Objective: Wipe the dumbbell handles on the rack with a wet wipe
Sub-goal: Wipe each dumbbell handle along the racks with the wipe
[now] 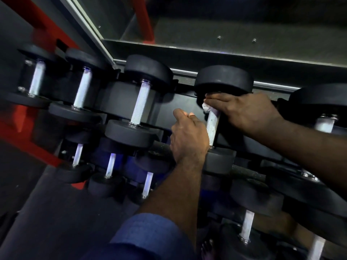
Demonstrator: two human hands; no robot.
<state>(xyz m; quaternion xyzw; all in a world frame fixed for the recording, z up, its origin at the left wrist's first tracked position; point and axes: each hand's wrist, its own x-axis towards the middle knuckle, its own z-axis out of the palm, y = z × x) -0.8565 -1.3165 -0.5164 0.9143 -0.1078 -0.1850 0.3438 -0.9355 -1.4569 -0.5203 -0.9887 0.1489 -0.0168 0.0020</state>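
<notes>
The wipe (206,107) is bunched white at the top of a knurled handle (213,128), just under the upper head of a dumbbell (223,79) on the top row of the rack (187,102). Our right hand (244,111) is curled around that handle, pressing the wipe to it. Our left hand (187,136) sits just left of the same handle, fingers loosely closed with the thumb up; we cannot tell whether it touches the metal. More dumbbells stand to the left and on the row below.
</notes>
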